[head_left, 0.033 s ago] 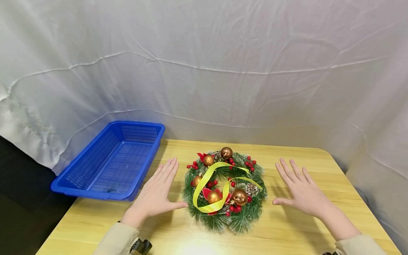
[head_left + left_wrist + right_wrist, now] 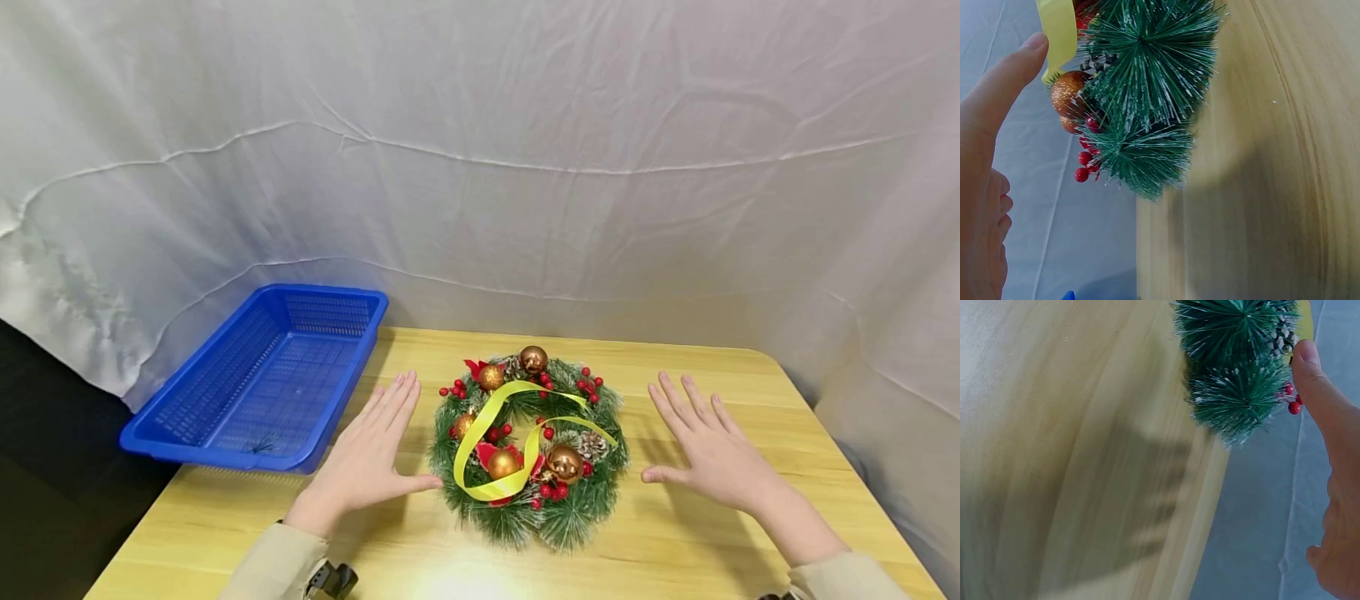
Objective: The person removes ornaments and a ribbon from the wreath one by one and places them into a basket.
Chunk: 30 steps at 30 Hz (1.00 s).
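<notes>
Blue basket (image 2: 217,455) at counter's (image 2: 667,546) left, small dark sprig (image 2: 261,443) in its near end. Left grip (image 2: 360,462): fingers straight, empty, thumb close to wreath. Wreath (image 2: 588,504) lies mid-counter between hands, yellow ribbon (image 2: 487,492) looped over baubles (image 2: 565,464). Right grip (image 2: 712,458): fingers spread, empty, right of wreath.

Decent lane between the wreath (image 2: 525,510) and right hand (image 2: 712,460), plus free tabletop (image 2: 645,558) on the near side. Left's tighter tbh: the left hand (image 2: 367,458) fills most of the strip beside the blue basket (image 2: 217,456), and cloth (image 2: 525,225) blocks the far side.
</notes>
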{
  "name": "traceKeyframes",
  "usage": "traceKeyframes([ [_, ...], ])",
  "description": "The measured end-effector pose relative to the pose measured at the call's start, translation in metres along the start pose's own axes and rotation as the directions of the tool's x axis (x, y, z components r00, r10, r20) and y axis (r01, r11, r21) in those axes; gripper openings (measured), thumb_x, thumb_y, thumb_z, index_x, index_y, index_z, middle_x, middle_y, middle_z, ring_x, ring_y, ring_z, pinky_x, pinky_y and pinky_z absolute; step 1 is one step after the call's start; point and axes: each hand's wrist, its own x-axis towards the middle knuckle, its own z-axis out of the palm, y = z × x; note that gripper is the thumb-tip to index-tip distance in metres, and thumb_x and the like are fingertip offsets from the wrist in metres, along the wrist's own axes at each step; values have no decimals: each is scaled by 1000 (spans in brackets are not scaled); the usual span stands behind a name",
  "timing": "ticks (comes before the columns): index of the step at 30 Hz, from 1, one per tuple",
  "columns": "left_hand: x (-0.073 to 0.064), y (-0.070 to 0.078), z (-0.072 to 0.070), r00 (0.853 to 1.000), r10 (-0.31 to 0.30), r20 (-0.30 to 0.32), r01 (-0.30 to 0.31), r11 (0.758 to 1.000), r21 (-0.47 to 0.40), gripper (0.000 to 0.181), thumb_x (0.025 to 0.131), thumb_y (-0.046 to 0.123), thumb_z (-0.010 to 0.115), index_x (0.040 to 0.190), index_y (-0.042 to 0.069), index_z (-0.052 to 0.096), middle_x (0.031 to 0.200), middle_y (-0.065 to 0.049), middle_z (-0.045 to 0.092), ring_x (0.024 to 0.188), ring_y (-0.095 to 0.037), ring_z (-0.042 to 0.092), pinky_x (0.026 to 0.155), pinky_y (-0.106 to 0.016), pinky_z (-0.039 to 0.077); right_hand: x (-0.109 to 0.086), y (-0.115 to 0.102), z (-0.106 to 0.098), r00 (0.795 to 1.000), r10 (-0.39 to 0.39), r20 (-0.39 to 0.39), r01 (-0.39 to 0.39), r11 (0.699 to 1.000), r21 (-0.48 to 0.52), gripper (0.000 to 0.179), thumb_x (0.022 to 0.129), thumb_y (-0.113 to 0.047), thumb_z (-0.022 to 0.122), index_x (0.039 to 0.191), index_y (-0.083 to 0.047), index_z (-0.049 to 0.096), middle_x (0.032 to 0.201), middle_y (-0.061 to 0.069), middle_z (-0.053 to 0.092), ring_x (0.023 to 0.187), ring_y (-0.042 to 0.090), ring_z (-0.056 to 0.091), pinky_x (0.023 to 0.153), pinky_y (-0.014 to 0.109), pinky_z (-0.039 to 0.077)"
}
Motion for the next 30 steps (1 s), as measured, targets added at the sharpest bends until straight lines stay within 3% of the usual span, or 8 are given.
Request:
traceKeyframes([
  [6,-1,0,-3,1000,0,11,0,1000,-3,122,72,74,62,152,1,7,159,-11,0,145,-24,1,116,-45,14,0,-1,2,1000,-8,14,8,999,33,112,78,-61,66,154,-12,-1,159,9,-6,143,30,-12,111,43,-15],
  [14,-1,6,-13,999,-4,-40,-1,993,-121,90,87,45,61,152,3,15,158,-8,11,143,-28,16,116,-43,15,3,-4,9,999,-15,30,12,997,75,111,79,-59,66,154,-13,-1,159,8,-6,143,31,-9,112,41,-13],
  [23,0,29,-21,991,-70,-113,39,967,-253,77,90,29,63,151,8,22,157,-4,18,141,-27,23,113,-47,21,13,-9,18,998,-46,33,39,983,178,108,79,-53,69,154,-13,2,159,8,0,143,32,-4,113,38,-9],
  [30,-3,56,-19,982,-116,-149,50,922,-384,69,91,23,62,150,9,29,155,-2,26,138,-26,31,111,-48,26,19,-11,24,996,-60,64,46,978,202,106,80,-56,65,154,-15,1,159,7,1,143,33,-1,114,39,-7],
])
